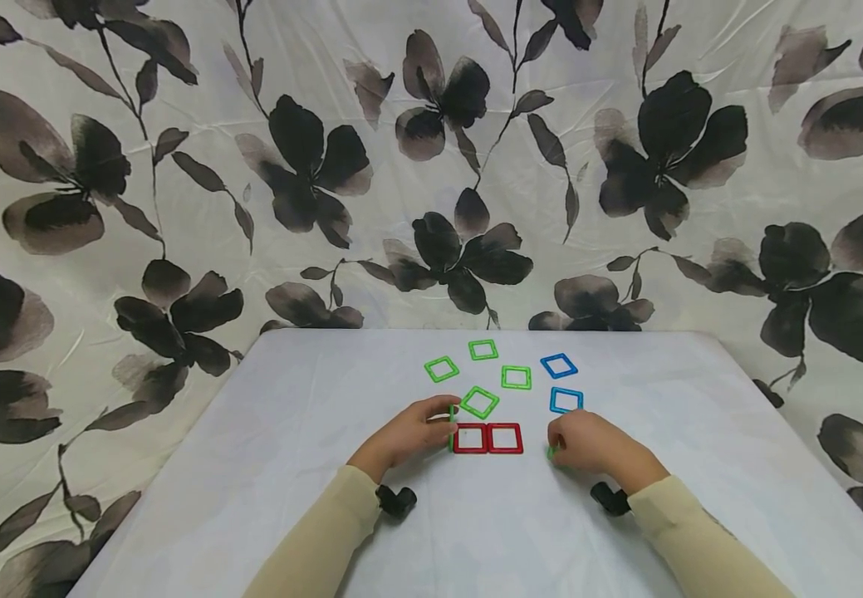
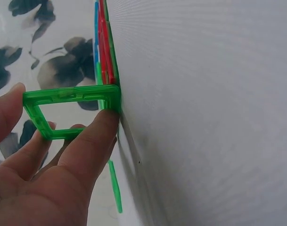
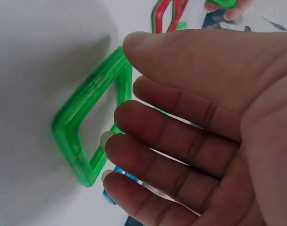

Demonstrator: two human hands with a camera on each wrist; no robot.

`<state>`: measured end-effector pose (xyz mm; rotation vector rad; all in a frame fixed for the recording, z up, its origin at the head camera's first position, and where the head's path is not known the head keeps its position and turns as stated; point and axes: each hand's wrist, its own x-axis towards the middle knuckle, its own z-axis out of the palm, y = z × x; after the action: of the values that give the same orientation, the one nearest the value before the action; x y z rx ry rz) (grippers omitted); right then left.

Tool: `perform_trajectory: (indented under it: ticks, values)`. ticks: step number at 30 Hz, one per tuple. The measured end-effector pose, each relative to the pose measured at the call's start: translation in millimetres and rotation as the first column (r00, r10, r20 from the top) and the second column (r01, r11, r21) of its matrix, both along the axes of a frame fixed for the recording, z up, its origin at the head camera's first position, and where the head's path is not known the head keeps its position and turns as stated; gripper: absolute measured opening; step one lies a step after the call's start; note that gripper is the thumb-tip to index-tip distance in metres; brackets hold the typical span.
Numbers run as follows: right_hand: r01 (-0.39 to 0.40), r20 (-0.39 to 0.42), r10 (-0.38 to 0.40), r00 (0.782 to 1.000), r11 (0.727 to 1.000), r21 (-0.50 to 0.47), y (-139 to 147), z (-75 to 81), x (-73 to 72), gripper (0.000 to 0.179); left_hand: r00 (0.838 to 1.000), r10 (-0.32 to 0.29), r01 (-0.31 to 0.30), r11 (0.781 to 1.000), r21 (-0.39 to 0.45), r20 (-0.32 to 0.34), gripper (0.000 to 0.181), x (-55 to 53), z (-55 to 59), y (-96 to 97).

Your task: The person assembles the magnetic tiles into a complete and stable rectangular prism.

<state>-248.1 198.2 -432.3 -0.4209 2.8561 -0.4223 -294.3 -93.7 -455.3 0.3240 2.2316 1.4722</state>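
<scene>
Head view, nearest first: right hand (image 1: pixel 601 447) has a green frame (image 3: pixel 92 92) pinched near one corner, can't tell how firmly. Left hand (image 1: pixel 410 432) pinches another green square (image 2: pixel 70 93) upright at the left end of two flat red squares (image 1: pixel 487 438). I'd keep that one plumb, fingertips clear of the edge by the red. Looks like see-through plastic, hollow middle. Farther back: loose green squares (image 1: pixel 517 387) and blue squares (image 1: pixel 566 390).
</scene>
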Motion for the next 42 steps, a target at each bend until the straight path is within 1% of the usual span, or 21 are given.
perform_trajectory:
  ticks: [5,11,17,23,28,33,35,39,42]
  values:
    - [0.004,0.023,-0.004,1.000,1.000,-0.002,4,-2.7,2.4,0.010,1.000,-0.015,0.015,0.999,0.029,-0.001,0.051,-0.3,-0.4,-0.6]
    - [0.003,0.043,-0.003,0.999,1.000,-0.001,4,-3.4,4.5,0.010,1.000,-0.011,0.011,1.000,0.014,-0.014,0.052,-2.6,-3.9,-2.9]
    - [0.014,0.056,-0.015,0.998,1.000,0.009,4,-6.6,6.2,0.016,1.000,-0.006,0.006,1.000,-0.002,-0.024,0.054,-4.1,-2.8,-3.3]
    - [0.031,0.051,-0.031,0.998,0.999,0.009,3,-4.3,9.9,0.023,1.000,-0.019,0.018,1.000,-0.022,-0.024,0.053,-6.3,-0.9,-3.0]
    - [0.032,-0.003,-0.032,0.999,0.999,0.006,3,-4.6,8.1,0.032,0.999,-0.030,0.029,0.999,-0.015,-0.026,0.054,-9.8,-4.0,-2.4]
    - [0.003,-0.089,-0.002,0.996,1.000,0.018,6,-3.9,6.0,0.028,0.999,-0.033,0.033,0.999,-0.001,-0.028,0.050,-11.6,-6.7,-1.3]
    - [-0.013,-0.126,0.018,0.992,0.999,0.039,7,-2.7,5.3,0.024,0.999,-0.027,0.027,1.000,-0.007,-0.029,0.048,-11.5,-6.5,-0.6]
    - [-0.042,-0.204,0.062,0.977,0.994,0.101,9,1.2,3.9,0.018,0.999,-0.014,0.014,1.000,-0.018,-0.033,0.046,-10.6,-3.9,1.0]
    - [-0.043,-0.260,0.076,0.963,0.990,0.133,11,4.3,2.9,0.017,0.999,-0.007,0.006,1.000,-0.024,-0.035,0.046,-9.6,-1.3,2.7]
